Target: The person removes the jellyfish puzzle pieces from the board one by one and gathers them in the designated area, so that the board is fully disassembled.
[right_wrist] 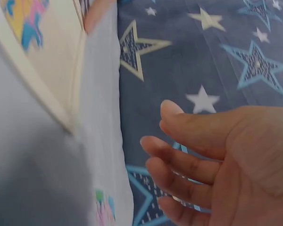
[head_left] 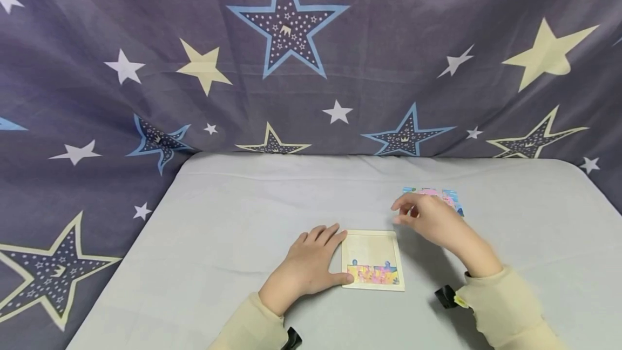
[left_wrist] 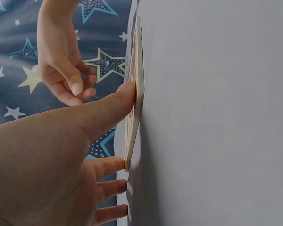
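A square wooden puzzle tray (head_left: 373, 247) lies on the bed-like grey surface in the head view. Joined jigsaw pieces (head_left: 374, 274) in yellow, pink and blue fill its near side; the rest of its base is bare. My left hand (head_left: 313, 263) rests at the tray's left edge, thumb on the near left corner and fingers spread along the side. Beyond the tray to the right, my right hand (head_left: 432, 219) hovers with loosely bent fingers and nothing between them. Partly hidden behind it lie loose blue and pink puzzle pieces (head_left: 452, 196).
A pale grey cloth (head_left: 233, 220) covers the flat surface. Behind it and to the left hangs a dark curtain (head_left: 369, 69) printed with stars. A black wrist strap part (head_left: 445, 296) shows by the right sleeve (head_left: 505, 307).
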Tool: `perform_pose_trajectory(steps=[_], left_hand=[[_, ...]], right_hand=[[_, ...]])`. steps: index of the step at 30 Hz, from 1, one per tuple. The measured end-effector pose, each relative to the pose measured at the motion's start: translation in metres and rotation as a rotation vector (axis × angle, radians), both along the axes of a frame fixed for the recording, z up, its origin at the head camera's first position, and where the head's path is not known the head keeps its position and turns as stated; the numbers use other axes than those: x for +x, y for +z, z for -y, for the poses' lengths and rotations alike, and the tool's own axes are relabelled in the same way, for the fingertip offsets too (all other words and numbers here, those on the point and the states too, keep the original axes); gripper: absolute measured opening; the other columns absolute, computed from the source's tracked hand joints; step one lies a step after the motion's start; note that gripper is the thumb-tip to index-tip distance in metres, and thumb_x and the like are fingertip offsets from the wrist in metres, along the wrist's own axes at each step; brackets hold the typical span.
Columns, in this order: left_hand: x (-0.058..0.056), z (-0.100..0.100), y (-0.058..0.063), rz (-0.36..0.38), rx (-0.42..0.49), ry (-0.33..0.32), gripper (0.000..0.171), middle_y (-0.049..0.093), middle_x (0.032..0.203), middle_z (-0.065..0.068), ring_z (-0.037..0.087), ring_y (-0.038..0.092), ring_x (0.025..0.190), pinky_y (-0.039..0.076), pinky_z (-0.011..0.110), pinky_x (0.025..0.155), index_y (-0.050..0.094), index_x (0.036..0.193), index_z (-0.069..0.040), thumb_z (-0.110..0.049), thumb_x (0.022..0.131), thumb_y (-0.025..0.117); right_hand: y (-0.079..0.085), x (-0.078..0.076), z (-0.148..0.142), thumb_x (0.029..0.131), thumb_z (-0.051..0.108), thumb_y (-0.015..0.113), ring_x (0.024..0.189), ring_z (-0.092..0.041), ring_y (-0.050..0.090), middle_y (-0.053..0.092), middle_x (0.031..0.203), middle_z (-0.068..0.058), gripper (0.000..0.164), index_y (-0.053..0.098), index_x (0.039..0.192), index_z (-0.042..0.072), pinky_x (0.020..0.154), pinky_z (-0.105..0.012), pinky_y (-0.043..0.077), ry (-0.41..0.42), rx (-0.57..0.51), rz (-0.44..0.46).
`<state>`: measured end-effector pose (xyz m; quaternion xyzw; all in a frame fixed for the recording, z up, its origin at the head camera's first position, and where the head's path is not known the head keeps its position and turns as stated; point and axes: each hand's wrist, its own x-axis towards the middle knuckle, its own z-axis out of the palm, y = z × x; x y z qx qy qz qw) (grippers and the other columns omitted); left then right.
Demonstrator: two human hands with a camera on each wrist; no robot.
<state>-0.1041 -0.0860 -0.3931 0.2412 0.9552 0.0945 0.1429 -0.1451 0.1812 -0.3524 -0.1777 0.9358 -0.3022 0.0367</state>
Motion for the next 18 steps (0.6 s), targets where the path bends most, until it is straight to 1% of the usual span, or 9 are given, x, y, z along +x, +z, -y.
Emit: perform_pose_trajectory(steps=[2,8,11,14,16,18], left_hand=[[0.0,0.0,0.001,0.006,0.005,-0.003,0.089,0.03,0.16,0.003,0.028,0.028,0.145,0.029,0.053,0.113,0.036,0.155,-0.019,-0.066,0.084,0.064],[-0.001,0.003,0.002,0.016,0.004,-0.017,0.099,0.029,0.161,0.003,0.028,0.028,0.145,0.029,0.053,0.113,0.034,0.156,-0.019,-0.071,0.078,0.067],[-0.002,0.003,0.003,0.023,0.002,-0.02,0.101,0.029,0.161,0.003,0.028,0.027,0.145,0.029,0.053,0.113,0.034,0.156,-0.019,-0.072,0.077,0.068],[-0.002,0.004,0.003,0.028,0.0,-0.022,0.102,0.028,0.161,0.002,0.028,0.027,0.146,0.029,0.053,0.113,0.034,0.156,-0.02,-0.072,0.076,0.068],[-0.002,0.004,0.003,0.027,-0.001,-0.025,0.101,0.027,0.161,0.002,0.028,0.027,0.145,0.029,0.053,0.113,0.034,0.156,-0.021,-0.073,0.076,0.068],[-0.002,0.004,0.003,0.024,0.002,-0.032,0.101,0.026,0.162,0.002,0.028,0.027,0.145,0.029,0.053,0.113,0.034,0.156,-0.021,-0.072,0.076,0.068]], right_hand=[[-0.001,0.004,0.009,0.088,0.013,0.076,0.072,-0.011,0.056,0.065,0.082,0.003,0.017,0.071,0.102,0.005,0.061,-0.029,0.047,0.041,0.011,0.009],[-0.005,0.017,0.035,0.088,0.014,0.075,0.067,-0.006,0.054,0.064,0.08,0.007,0.014,0.071,0.101,0.01,0.059,-0.026,0.047,0.169,0.035,0.08],[-0.01,0.021,0.043,0.088,0.015,0.076,0.069,-0.004,0.055,0.064,0.082,0.01,0.015,0.07,0.101,0.011,0.062,-0.025,0.049,0.269,0.022,0.103],[-0.016,0.025,0.049,0.087,0.016,0.076,0.075,-0.003,0.057,0.064,0.085,0.012,0.016,0.07,0.101,0.012,0.068,-0.027,0.051,0.35,0.014,0.127],[-0.019,0.027,0.052,0.086,0.017,0.077,0.079,-0.004,0.058,0.063,0.088,0.011,0.018,0.07,0.102,0.013,0.071,-0.029,0.051,0.371,0.024,0.129],[-0.022,0.029,0.056,0.085,0.018,0.079,0.078,-0.005,0.055,0.061,0.09,0.01,0.022,0.07,0.104,0.012,0.072,-0.029,0.051,0.369,0.042,0.132]])
